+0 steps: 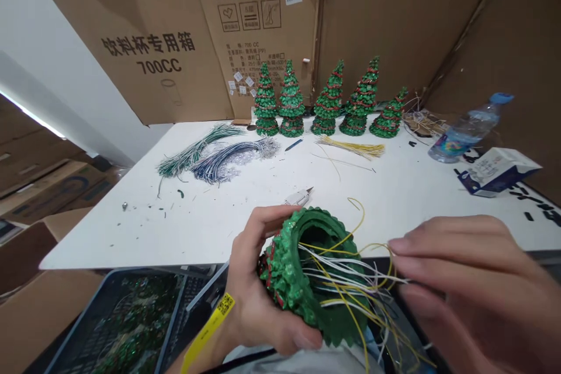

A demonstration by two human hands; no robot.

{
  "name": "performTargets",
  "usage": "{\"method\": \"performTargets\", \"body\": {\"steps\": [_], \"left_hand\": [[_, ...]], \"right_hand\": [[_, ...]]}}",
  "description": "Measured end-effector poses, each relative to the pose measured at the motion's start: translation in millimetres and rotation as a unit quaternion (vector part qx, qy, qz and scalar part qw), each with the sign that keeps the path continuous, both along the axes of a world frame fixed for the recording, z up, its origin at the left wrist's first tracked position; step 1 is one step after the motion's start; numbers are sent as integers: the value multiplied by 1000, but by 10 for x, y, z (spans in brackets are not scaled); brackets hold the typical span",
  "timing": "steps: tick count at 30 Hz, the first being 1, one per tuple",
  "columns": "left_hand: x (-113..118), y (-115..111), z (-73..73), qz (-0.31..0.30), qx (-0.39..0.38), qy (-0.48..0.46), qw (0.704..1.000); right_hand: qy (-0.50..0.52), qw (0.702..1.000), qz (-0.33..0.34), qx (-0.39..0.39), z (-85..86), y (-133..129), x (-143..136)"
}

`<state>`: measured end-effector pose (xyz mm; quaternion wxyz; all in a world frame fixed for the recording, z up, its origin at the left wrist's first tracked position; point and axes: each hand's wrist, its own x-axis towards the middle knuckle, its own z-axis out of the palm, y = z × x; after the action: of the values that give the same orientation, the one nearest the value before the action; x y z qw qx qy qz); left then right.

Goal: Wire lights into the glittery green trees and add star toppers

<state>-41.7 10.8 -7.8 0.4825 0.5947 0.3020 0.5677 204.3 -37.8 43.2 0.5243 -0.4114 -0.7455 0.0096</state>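
My left hand [258,298] is wrapped round a green glittery Christmas tree ornament [287,269], tilted so its hollow base faces right. A bunch of thin white and yellow wires [346,280] spills from the opening. To the right, my right hand [464,280] pinches the ends of some of these wires between thumb and fingertips. Just beyond the ornament, a white-handled cutter [299,196] lies on the table, partly hidden by my left hand.
Several finished-looking trees [323,102] stand along the back of the white table [144,228]. Bundles of green wires [197,149], blue wires [228,158] and yellow wires [355,147] lie there. A bottle [467,128] and carton [497,172] stand right. A crate [118,327] sits lower left.
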Motion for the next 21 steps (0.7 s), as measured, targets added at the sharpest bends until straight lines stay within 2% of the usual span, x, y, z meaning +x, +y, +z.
{"method": "performTargets", "body": {"steps": [3,6,8,11,14,21], "left_hand": [[-19,14,-67,-19,22,16,999],[11,52,-123,-53,32,14,998],[40,76,-136,-67,34,3,997],[74,96,-121,-87,7,-13,996],[116,121,-119,-123,-42,-10,991],[289,278,-267,-156,-69,-44,984]], "right_hand": [[-30,999,29,-6,54,33,-168],[1,997,67,-47,11,52,-318],[29,997,57,-52,-33,49,-374],[14,996,40,-79,-56,51,-381],[-5,990,54,-129,-43,88,-333],[4,983,62,-174,-81,167,-272]]}}
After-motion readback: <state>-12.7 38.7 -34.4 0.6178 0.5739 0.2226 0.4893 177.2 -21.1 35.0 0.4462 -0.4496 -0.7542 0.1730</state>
